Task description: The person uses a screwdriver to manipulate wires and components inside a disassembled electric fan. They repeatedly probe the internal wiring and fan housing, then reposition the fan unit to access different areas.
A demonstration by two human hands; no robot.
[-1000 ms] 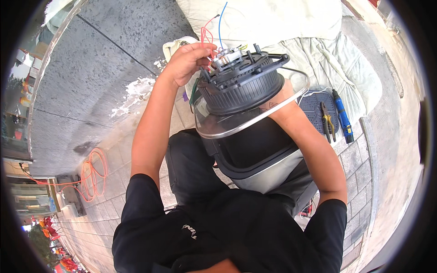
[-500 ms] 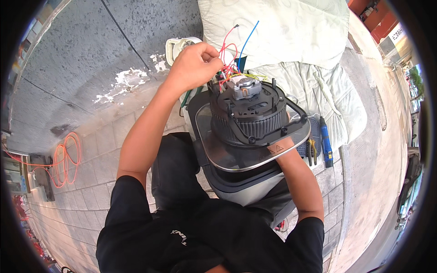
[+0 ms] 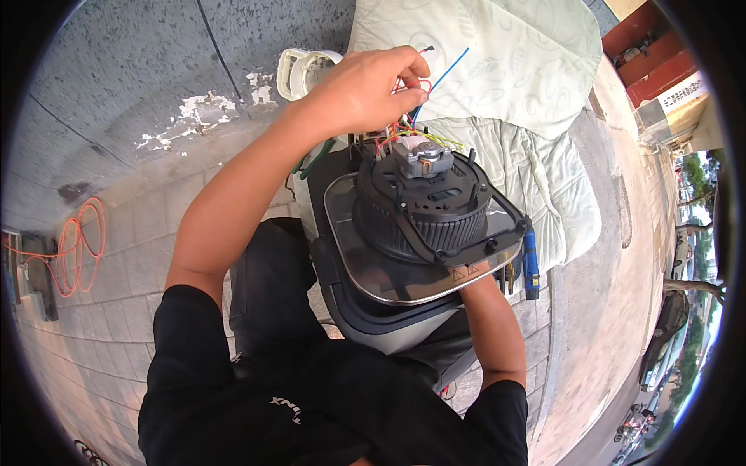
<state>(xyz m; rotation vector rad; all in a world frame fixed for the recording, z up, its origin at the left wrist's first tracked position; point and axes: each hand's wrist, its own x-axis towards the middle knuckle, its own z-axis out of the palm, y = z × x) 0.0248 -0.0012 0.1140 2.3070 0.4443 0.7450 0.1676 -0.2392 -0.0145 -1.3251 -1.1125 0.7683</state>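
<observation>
An opened appliance stands before me, with a black ribbed round housing point(image 3: 420, 225) on a clear, metal-rimmed plate point(image 3: 373, 279). A small motor point(image 3: 425, 159) sits on top of the housing. Red, yellow and blue wires rise behind it. My left hand point(image 3: 377, 89) is closed over this bundle, thumb and fingers pinching a red wire point(image 3: 424, 84). A blue wire point(image 3: 451, 70) sticks up free, right of the fingers. My right hand goes under the right side of the plate; mostly the wrist point(image 3: 475, 281) shows, and its fingers are hidden.
A blue screwdriver-like tool point(image 3: 531, 264) lies right of the appliance, with pliers point(image 3: 510, 277) beside it. A pale quilted cloth point(image 3: 536, 179) spreads behind. A white plastic part point(image 3: 291, 74) stands by the grey wall. An orange hose point(image 3: 78, 248) is coiled on the paving at left.
My left hand has moved right and slightly up over the wires, still pinching a red one. The whole view has shifted a little. My right arm stays under the plate.
</observation>
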